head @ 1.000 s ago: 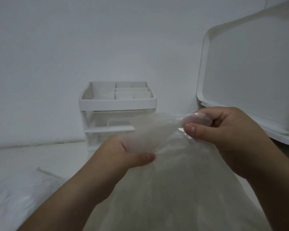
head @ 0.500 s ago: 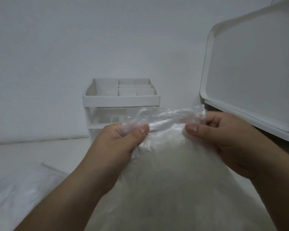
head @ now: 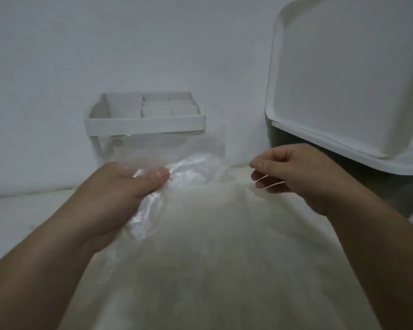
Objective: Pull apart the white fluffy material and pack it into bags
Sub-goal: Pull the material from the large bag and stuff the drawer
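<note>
A large clear plastic bag (head: 191, 172), stuffed with the white fluffy material (head: 212, 258), fills the lower middle of the head view. My left hand (head: 129, 186) is closed around the bag's gathered, twisted neck, thumb on top. My right hand (head: 296, 175) is off the bag, a little to the right of the neck, with its fingers curled. It pinches a thin pale strand (head: 271, 181) that loops across the fingertips. The picture is blurred, so I cannot tell what the strand is made of.
A white desktop organiser (head: 143, 120) with small compartments and clear drawers stands against the wall behind the bag. A big white plastic tub (head: 343, 79) lies tipped at the upper right, just above my right hand. The pale table surface (head: 22, 210) shows at left.
My right hand has let go of the bag's neck and moved right, now with a thin strand in its fingers. My left hand keeps the neck, which is lower and more bunched.
</note>
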